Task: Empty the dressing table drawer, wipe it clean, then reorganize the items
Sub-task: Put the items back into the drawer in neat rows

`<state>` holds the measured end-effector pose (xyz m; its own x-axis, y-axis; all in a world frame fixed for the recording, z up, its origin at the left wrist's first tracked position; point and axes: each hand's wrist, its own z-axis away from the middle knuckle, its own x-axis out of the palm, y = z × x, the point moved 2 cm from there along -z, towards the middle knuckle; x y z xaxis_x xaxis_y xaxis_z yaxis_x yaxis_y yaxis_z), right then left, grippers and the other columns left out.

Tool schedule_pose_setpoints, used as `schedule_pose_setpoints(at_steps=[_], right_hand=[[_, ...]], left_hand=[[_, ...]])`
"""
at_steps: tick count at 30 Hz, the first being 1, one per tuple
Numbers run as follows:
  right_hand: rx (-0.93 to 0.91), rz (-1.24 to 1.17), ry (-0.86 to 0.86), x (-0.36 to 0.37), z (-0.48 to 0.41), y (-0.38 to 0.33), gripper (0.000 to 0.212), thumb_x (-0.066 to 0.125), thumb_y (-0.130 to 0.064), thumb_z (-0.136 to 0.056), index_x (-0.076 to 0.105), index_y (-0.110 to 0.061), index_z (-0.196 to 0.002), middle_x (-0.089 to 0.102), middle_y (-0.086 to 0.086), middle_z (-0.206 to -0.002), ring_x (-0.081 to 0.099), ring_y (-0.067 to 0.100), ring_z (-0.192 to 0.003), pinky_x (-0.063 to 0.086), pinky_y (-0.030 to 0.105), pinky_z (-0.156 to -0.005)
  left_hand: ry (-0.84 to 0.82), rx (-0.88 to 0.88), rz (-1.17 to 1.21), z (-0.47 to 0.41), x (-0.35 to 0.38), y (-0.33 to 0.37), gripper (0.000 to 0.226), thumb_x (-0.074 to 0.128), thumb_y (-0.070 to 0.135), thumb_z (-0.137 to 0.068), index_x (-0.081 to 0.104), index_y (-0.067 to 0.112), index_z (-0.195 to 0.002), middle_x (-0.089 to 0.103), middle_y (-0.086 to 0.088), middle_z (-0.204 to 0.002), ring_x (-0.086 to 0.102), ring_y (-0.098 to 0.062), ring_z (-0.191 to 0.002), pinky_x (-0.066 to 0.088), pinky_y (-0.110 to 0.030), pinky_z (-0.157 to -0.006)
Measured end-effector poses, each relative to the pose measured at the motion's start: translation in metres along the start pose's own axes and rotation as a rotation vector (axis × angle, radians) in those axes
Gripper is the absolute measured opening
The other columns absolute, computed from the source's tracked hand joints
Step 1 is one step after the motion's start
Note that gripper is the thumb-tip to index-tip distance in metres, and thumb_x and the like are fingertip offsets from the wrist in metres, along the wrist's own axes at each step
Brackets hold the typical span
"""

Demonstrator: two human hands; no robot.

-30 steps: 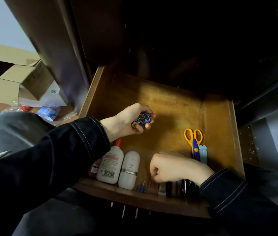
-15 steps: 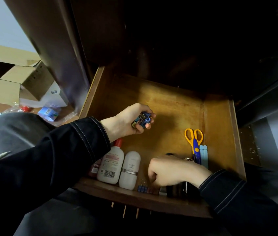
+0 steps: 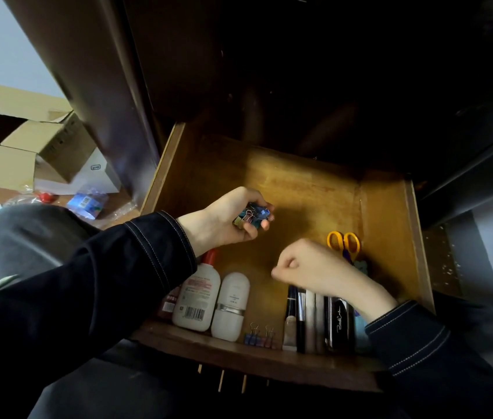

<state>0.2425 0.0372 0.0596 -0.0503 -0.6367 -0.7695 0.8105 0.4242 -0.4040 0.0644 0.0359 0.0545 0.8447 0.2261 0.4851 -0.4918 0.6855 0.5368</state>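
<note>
- The dressing table point(image 3: 299, 71) is a dark mass that fills the top of the view, its inside lost in shadow.
- The drawer point(image 3: 305, 189) is pulled out toward the person. It is brown wood, with most of its floor bare and things lying only along the front edge and the right side.
- Cardboard boxes point(image 3: 12, 164) stand open on the floor to the left, well apart from the drawer, with plastic wrappers scattered near them.
- The left hand point(image 3: 224, 222) hangs over the drawer's left half with its fingers curled round a bunch of binder clips.
- The right hand point(image 3: 311, 267) hovers above the drawer's front right as a loose fist, thumb against forefinger. Whether it pinches anything I cannot tell.
- A white bottle with a red cap point(image 3: 198, 297) lies at the front left, partly under the left sleeve.
- A white oval bottle point(image 3: 231, 303) lies just beside it, on its right.
- A row of cosmetic tubes point(image 3: 314, 316) (dark, silver and pale) lies side by side at the front, beneath the right wrist.
- The scissors point(image 3: 343, 241) — yellow handles pointing toward the back — lie near the right wall, with the blades hidden behind the right hand.
- The bunch of binder clips point(image 3: 251, 217) is blue and mixed colours, with wire handles sticking out between the fingers.
- Two loose binder clips point(image 3: 259, 335) — one blue, one pink — sit against the front wall, between the oval bottle and the tubes.
</note>
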Motion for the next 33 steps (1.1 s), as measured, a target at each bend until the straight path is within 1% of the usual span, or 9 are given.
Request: schedule_pose_setpoints(at_steps=[3, 6, 10, 15, 19, 22, 25, 28, 33], right_hand=[[0.074, -0.166, 0.386, -0.021, 0.0, 0.012, 0.021, 0.059, -0.042, -0.096, 0.072, -0.029, -0.087, 0.071, -0.013, -0.08, 0.066, 0.005, -0.08, 0.054, 0.03, -0.07], [-0.014, -0.419, 0.555, -0.029, 0.001, 0.01, 0.015, 0.062, -0.035, -0.096, 0.073, -0.029, -0.105, 0.07, -0.019, -0.097, 0.064, 0.0, -0.097, 0.053, 0.026, -0.082], [-0.1, -0.437, 0.504, -0.025, 0.002, -0.003, 0.019, 0.065, -0.033, -0.094, 0.07, -0.026, -0.111, 0.069, -0.013, -0.093, 0.064, 0.0, -0.086, 0.054, 0.026, -0.073], [-0.17, -0.373, 0.49, -0.024, 0.002, -0.005, 0.016, 0.07, -0.036, -0.09, 0.074, -0.029, -0.103, 0.061, -0.013, -0.095, 0.055, -0.003, -0.072, 0.041, 0.013, -0.062], [-0.158, -0.325, 0.474, -0.025, 0.002, -0.004, 0.015, 0.072, -0.041, -0.088, 0.075, -0.033, -0.101, 0.057, -0.017, -0.099, 0.054, 0.005, -0.077, 0.043, 0.016, -0.062], [-0.179, -0.306, 0.505, -0.025, 0.002, -0.004, 0.006, 0.072, -0.032, -0.089, 0.076, -0.031, -0.093, 0.059, -0.016, -0.098, 0.055, 0.007, -0.073, 0.045, 0.021, -0.061], [-0.167, -0.372, 0.514, -0.025, 0.001, -0.003, 0.005, 0.073, -0.026, -0.089, 0.076, -0.029, -0.086, 0.062, -0.013, -0.097, 0.055, 0.002, -0.074, 0.047, 0.019, -0.062], [-0.156, -0.437, 0.515, -0.026, 0.0, -0.003, 0.007, 0.073, -0.023, -0.089, 0.077, -0.027, -0.086, 0.064, -0.012, -0.097, 0.058, 0.001, -0.079, 0.046, 0.012, -0.066], [-0.082, -0.945, 0.573, -0.035, 0.003, 0.005, 0.009, 0.073, -0.017, -0.09, 0.077, -0.024, -0.093, 0.071, -0.013, -0.077, 0.058, -0.001, -0.066, 0.045, 0.015, -0.056]], left_hand=[[-0.01, -0.038, 0.046, 0.001, 0.001, -0.003, 0.013, 0.045, 0.006, -0.091, 0.055, 0.003, -0.099, 0.062, -0.013, -0.079, 0.055, -0.017, -0.063, 0.034, -0.016, -0.035], [-0.015, -0.096, 0.037, 0.002, 0.005, -0.007, 0.015, 0.047, 0.009, -0.092, 0.056, 0.001, -0.101, 0.065, -0.017, -0.085, 0.061, -0.021, -0.063, 0.037, -0.017, -0.037], [-0.053, -0.135, 0.02, 0.003, 0.01, -0.01, 0.012, 0.045, 0.014, -0.096, 0.049, 0.004, -0.1, 0.065, -0.016, -0.076, 0.063, -0.024, -0.06, 0.037, -0.018, -0.039], [-0.019, -0.136, 0.033, 0.002, 0.01, -0.01, 0.01, 0.045, 0.014, -0.097, 0.05, 0.005, -0.098, 0.063, -0.013, -0.079, 0.059, -0.022, -0.06, 0.039, -0.021, -0.041], [0.035, -0.094, 0.039, 0.003, 0.01, -0.007, 0.006, 0.049, 0.011, -0.096, 0.052, 0.006, -0.093, 0.061, -0.012, -0.077, 0.055, -0.02, -0.056, 0.039, -0.022, -0.041], [0.011, -0.099, 0.028, 0.005, 0.011, -0.007, 0.009, 0.048, 0.013, -0.098, 0.053, 0.005, -0.096, 0.062, -0.015, -0.082, 0.06, -0.023, -0.061, 0.039, -0.022, -0.041], [-0.033, -0.108, 0.011, 0.006, 0.011, -0.008, 0.012, 0.048, 0.015, -0.099, 0.054, 0.005, -0.1, 0.064, -0.016, -0.084, 0.066, -0.025, -0.069, 0.041, -0.021, -0.043], [-0.017, -0.084, 0.018, 0.005, 0.01, -0.007, 0.013, 0.048, 0.015, -0.099, 0.054, 0.005, -0.1, 0.068, -0.016, -0.079, 0.067, -0.025, -0.062, 0.04, -0.02, -0.042], [0.008, -0.073, -0.047, 0.002, 0.005, -0.005, 0.015, 0.051, 0.019, -0.096, 0.057, 0.006, -0.093, 0.064, -0.012, -0.076, 0.063, -0.021, -0.062, 0.034, -0.016, -0.038]])
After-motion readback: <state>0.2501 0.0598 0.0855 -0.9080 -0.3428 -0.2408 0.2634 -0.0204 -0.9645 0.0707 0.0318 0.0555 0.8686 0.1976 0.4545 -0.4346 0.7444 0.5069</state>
